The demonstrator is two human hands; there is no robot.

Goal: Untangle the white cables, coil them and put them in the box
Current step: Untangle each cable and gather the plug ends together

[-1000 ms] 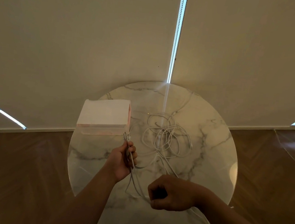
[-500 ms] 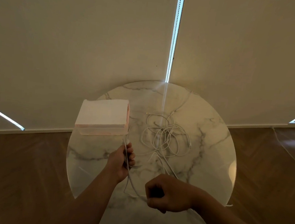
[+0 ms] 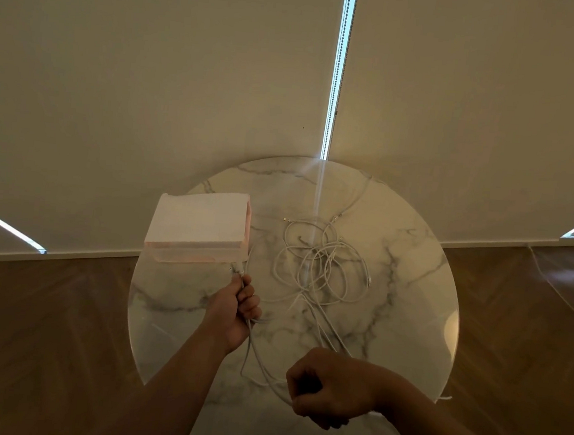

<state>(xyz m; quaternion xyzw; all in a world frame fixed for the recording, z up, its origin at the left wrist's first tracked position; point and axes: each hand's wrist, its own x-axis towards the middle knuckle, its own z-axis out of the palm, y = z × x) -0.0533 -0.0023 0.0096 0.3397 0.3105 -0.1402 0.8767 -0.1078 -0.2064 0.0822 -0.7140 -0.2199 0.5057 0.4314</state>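
A tangle of white cables (image 3: 319, 264) lies in loose loops on the middle of the round marble table (image 3: 410, 295). A pale pink box (image 3: 197, 225) stands at the table's left rear. My left hand (image 3: 235, 307) grips a bundle of cable strands just in front of the box, with plug ends sticking up above the fist. The strands hang down in a loop to my right hand (image 3: 328, 389), which is curled round the cable near the table's front edge. Further strands run from the tangle toward my right hand.
Closed beige roller blinds (image 3: 151, 86) hang right behind the table. Wood floor (image 3: 29, 334) surrounds it on both sides. A thin cord (image 3: 561, 297) trails on the floor at right. The table's right half is bare marble.
My left hand has stayed near the box's front corner, still holding the strands. My right hand has kept its grip at the front, and the hanging loop between the hands has shifted slightly.
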